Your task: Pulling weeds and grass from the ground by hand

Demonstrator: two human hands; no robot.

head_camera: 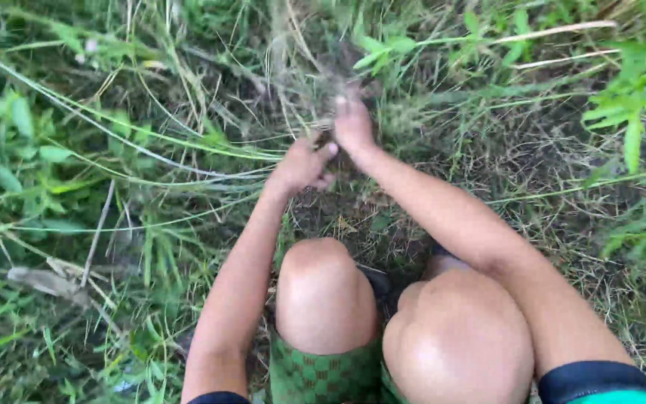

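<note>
Weedy ground with dry grass surrounds a squatting person; left hand (300, 166) is fisted around grass stems (188, 142), right hand (353, 123) grips a dry tuft (315, 82).

I see that this is an outdoor place, an overgrown field or garden edge, because long green grass blades (136, 135), dry brown stalks (555, 31), leafy weeds (637, 105) and bare dark soil (353, 224) cover the whole ground.
</note>
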